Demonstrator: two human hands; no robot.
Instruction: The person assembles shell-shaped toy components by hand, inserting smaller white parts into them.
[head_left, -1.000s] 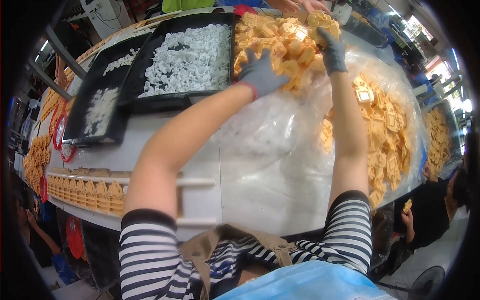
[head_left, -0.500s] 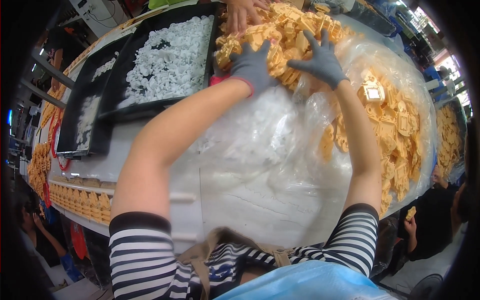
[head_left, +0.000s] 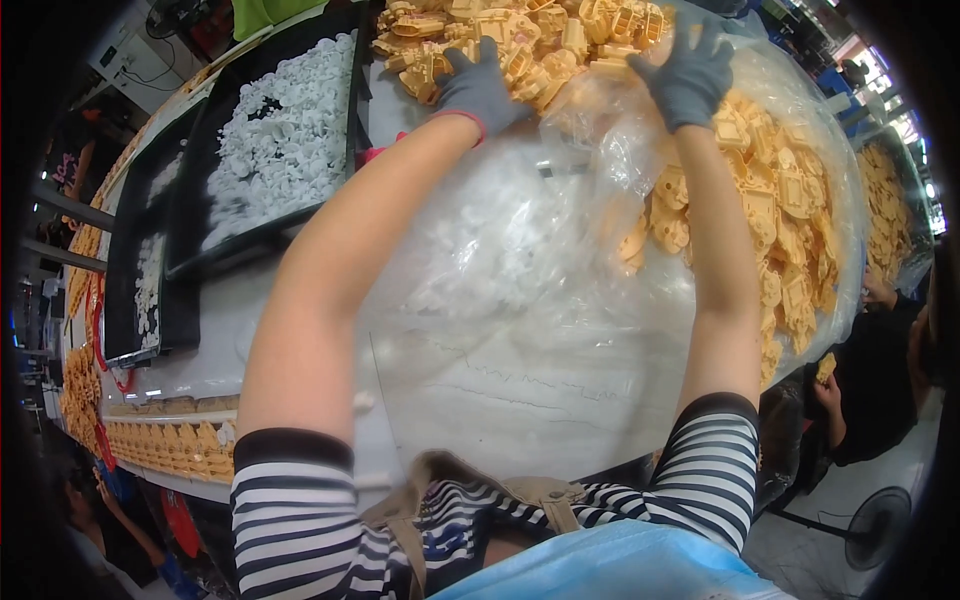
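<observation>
Both my hands wear grey gloves and reach to the far side of the table. My left hand [head_left: 478,90], its fingers apart, rests against the near edge of a heap of yellow-orange moulded plastic parts [head_left: 540,50]. My right hand [head_left: 690,75] is spread over clear plastic sheeting [head_left: 620,140], between that heap and a second pile of the same yellow parts [head_left: 790,230] on the right. Neither hand shows a part held in it. A clear bag of small white pieces [head_left: 490,235] lies between my forearms.
On the left stands a black tray [head_left: 358,100] of white plastic pieces, with a narrower black tray [head_left: 125,250] beside it. Rows of yellow parts [head_left: 170,448] line the table's near left edge. A co-worker's hand [head_left: 828,390] holds a yellow part at the right.
My right hand has moved right, off the heap and onto the sheeting. My left hand has shifted slightly left and away. The co-worker's hand at the far heap is out of view.
</observation>
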